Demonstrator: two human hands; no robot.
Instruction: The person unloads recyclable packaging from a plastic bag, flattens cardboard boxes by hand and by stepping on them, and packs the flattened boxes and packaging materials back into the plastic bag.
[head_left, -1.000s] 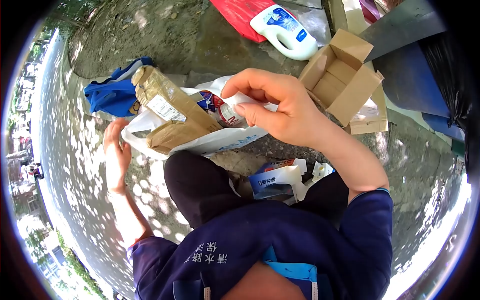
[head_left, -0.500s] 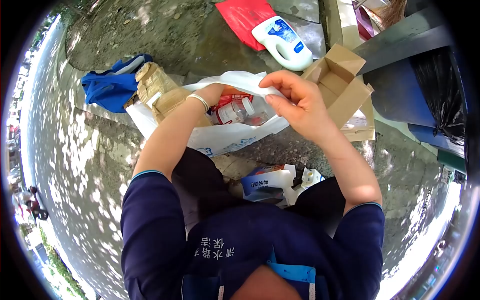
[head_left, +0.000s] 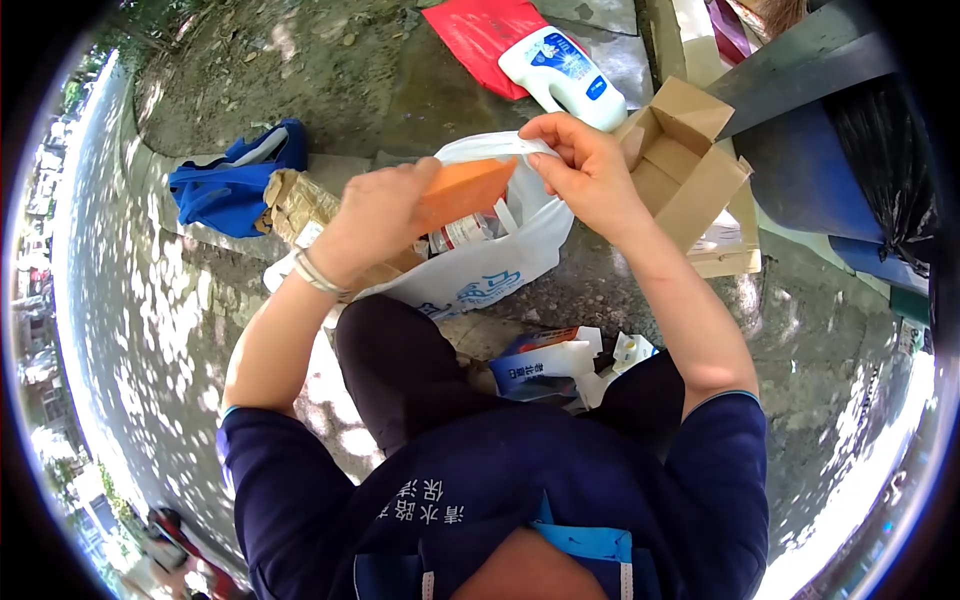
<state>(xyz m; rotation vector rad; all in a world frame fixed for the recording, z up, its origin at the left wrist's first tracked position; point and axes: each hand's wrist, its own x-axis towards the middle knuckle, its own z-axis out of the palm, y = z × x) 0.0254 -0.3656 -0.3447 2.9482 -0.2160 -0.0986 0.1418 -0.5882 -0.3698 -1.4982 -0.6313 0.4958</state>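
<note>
My left hand [head_left: 385, 215] is closed round an orange box [head_left: 463, 192] and holds it tilted over the mouth of a white plastic bag [head_left: 535, 250] with blue print. With thumb and fingers, my right hand [head_left: 585, 170] pinches the bag's far rim. Inside the bag, partly hidden beneath the orange box, lies a clear plastic bottle [head_left: 462, 232] with a white and red label. Crumpled brown cardboard [head_left: 300, 207] sticks out at the bag's left side, partly behind my left wrist.
A blue cloth bag [head_left: 225, 190] lies at left. Beyond the white bag are a white detergent bottle [head_left: 565, 70] and a red bag [head_left: 470, 40]. An open cardboard box [head_left: 680, 165] stands at right, near a black bin liner [head_left: 885, 180]. Torn packaging [head_left: 545, 365] lies between my legs.
My left hand has come up out of the white bag with the orange box in its grip. My right hand keeps its pinch on the rim.
</note>
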